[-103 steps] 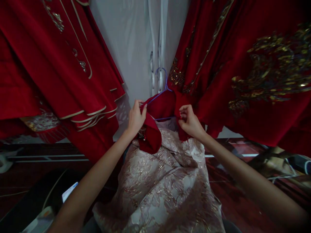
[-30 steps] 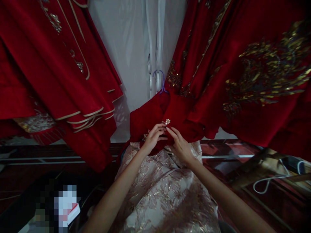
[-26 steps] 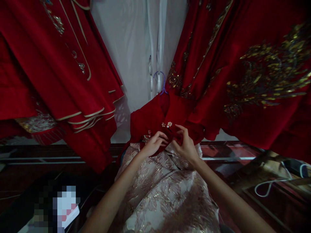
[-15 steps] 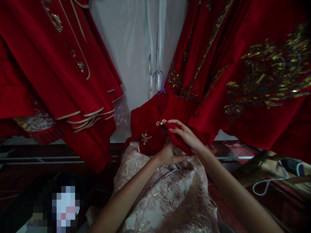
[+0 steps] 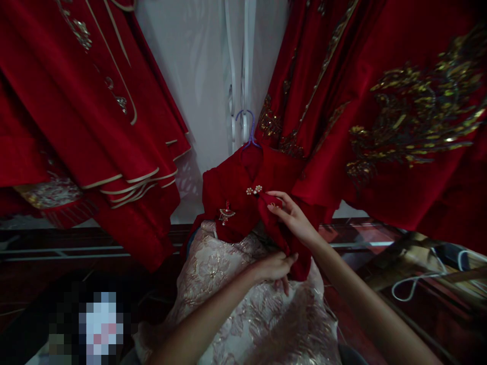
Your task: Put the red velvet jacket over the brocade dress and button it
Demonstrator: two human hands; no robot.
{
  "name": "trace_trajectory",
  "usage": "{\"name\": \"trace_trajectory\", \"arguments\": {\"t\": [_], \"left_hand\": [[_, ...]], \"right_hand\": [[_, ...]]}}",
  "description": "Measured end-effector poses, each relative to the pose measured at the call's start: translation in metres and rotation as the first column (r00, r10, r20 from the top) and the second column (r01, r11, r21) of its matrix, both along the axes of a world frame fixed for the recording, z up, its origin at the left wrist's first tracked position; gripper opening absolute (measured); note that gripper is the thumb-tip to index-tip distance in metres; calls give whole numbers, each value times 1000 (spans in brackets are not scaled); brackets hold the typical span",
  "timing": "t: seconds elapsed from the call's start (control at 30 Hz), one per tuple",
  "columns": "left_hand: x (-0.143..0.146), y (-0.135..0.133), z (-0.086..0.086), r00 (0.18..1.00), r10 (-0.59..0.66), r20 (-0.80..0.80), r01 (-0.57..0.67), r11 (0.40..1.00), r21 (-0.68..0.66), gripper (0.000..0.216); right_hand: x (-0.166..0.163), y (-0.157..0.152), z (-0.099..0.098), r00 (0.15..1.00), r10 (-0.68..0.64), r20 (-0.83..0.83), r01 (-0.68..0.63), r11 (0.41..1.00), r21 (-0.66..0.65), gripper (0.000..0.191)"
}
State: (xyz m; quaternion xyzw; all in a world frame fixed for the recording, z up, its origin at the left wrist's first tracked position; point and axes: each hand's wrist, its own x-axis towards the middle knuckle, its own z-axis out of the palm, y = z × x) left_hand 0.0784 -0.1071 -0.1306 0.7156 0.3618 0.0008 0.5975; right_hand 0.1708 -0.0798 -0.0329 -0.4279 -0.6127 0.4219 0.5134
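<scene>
Red jacket [image 5: 224,185] is in the middle of the scene on a purple hanger [image 5: 251,133], in front of a white panel [image 5: 190,66]. Right hand [image 5: 279,203] is narrow: thumb and fingers pinch the jacket's right front edge, fingertips just right of the pearly flower clasp [image 5: 254,190]. That edge is folded outward. Left hand [image 5: 274,268] is lower and nearer, at the loose lower part of the same flap, fingers partly bent; can't tell if it's gripping cloth. Fan-shaped ornament [image 5: 227,215] sits on the jacket's left front, well apart from both hands. Pale brocade cloth [image 5: 213,284] spreads below the jacket toward the near side, under the left forearm. Red garments with cream piping [image 5: 102,137] hang left; gold-embroidered red cloth [image 5: 384,197] hangs right. White cord [image 5: 404,298] loops at near right.
</scene>
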Motion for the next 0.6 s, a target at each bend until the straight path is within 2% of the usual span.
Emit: {"name": "trace_trajectory", "arguments": {"t": [0.07,0.17,0.23,0.27,0.3,0.33,0.37,0.4,0.43,0.47,0.5,0.6], "left_hand": [[-17,4,0,1000,8,28,-6,997,-81,60],[-48,16,6,984,60,167,-44,994,-101,48],[-70,30,9,940,222,260,-222,975,-27,43],[-80,38,10,884,342,318,-375,926,46,37],[-89,47,10,796,458,397,-547,824,145,29],[-98,55,10,688,542,483,-700,673,241,23],[-105,63,9,577,593,562,-812,494,312,21],[-111,71,8,488,613,621,-873,332,358,22],[-116,77,7,431,618,657,-897,212,389,24],[-119,82,6,407,618,673,-900,144,412,27],[-120,85,6,409,615,674,-893,120,433,29],[-119,91,6,451,600,661,-876,157,455,24]], "right_hand": [[1,-1,-5,999,34,-28,-35,999,-19,42],[0,-6,-7,995,88,-43,-88,996,-2,45],[1,-10,-6,990,138,-18,-138,990,21,52],[1,-12,-6,987,164,-4,-164,986,30,58],[1,-13,-6,983,185,7,-186,982,33,65],[1,-14,-7,980,199,13,-199,979,34,69],[1,-14,-9,979,203,13,-203,979,35,71],[0,-12,-11,980,198,9,-198,979,40,69],[-2,-10,-15,982,189,6,-189,981,48,66],[-4,-7,-18,984,177,9,-177,983,57,61],[-7,-4,-22,987,159,24,-160,985,65,56],[-19,7,-30,991,67,117,-77,993,85,48]]}}
